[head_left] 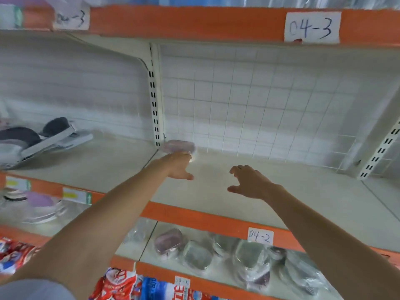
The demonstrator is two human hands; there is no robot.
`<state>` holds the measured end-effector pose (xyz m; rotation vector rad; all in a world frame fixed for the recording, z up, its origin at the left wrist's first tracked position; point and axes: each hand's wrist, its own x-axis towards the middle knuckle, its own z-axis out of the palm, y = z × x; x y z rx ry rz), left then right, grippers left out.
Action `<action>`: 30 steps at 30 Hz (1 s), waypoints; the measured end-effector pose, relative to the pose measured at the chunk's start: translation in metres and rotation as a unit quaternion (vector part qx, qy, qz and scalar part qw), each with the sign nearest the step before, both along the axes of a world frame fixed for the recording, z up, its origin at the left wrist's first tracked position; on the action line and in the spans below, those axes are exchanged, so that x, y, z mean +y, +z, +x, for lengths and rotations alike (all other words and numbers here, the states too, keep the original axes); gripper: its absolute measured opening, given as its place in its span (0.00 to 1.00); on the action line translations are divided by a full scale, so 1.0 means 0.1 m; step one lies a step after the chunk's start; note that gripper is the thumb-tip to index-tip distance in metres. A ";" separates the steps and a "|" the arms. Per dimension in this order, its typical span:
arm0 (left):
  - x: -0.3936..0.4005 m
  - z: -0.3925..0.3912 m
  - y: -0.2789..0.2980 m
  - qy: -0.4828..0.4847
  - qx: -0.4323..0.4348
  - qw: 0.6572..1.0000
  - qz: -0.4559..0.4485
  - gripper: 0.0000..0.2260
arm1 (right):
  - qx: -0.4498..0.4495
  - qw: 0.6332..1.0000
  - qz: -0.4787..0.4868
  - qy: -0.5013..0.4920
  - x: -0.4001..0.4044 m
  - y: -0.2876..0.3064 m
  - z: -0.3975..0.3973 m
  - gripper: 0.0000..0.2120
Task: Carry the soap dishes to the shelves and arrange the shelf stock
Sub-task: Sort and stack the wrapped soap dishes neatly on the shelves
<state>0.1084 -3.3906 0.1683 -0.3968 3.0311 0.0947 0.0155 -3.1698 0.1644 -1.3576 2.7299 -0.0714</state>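
A pinkish soap dish in clear wrap [180, 146] lies at the back left corner of the beige shelf [303, 191], against the wire grid. My left hand [177, 164] reaches to it, fingertips touching its near side; the fingers are partly hidden. My right hand [249, 180] hovers just above the shelf to the right, fingers loosely spread, holding nothing. On the shelf below lie several wrapped soap dishes [195, 255], one of them purple [170, 241].
Grey and white sandals [43, 137] sit on the neighbouring shelf to the left. Paper labels read 04-3 [311, 27] and 04-2 [259, 237]. A slotted upright [154, 100] divides the bays. Red and blue packets [121, 284] hang at the bottom.
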 end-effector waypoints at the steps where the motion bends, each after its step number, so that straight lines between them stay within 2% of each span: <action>1: -0.13 -0.07 -0.02 0.001 -0.009 1.000 0.002 0.36 | -0.004 1.000 -0.001 -0.004 -0.10 -0.02 -0.06 0.29; 7: -0.85 -0.46 -0.02 0.031 -0.043 0.998 -0.014 0.33 | -0.020 0.999 -0.010 -0.028 -0.51 -0.14 -0.36 0.28; 12: -1.14 -0.78 -0.07 0.014 -0.041 0.999 -0.003 0.46 | -0.026 0.998 -0.004 -0.056 -0.63 -0.18 -0.62 0.27; 17: -1.30 -0.95 -0.19 0.019 -0.072 0.997 0.007 0.52 | -0.024 0.998 -0.011 -0.065 -0.67 -0.24 -0.77 0.28; 23: -1.20 -1.04 -0.27 0.013 -0.034 0.999 0.000 0.44 | -0.031 0.996 -0.018 -0.079 -0.53 -0.29 -0.87 0.27; 30: -0.54 -1.06 -0.28 -0.031 -0.020 0.999 -0.006 0.38 | -0.037 0.994 -0.028 -0.103 -0.02 -0.38 -0.78 0.27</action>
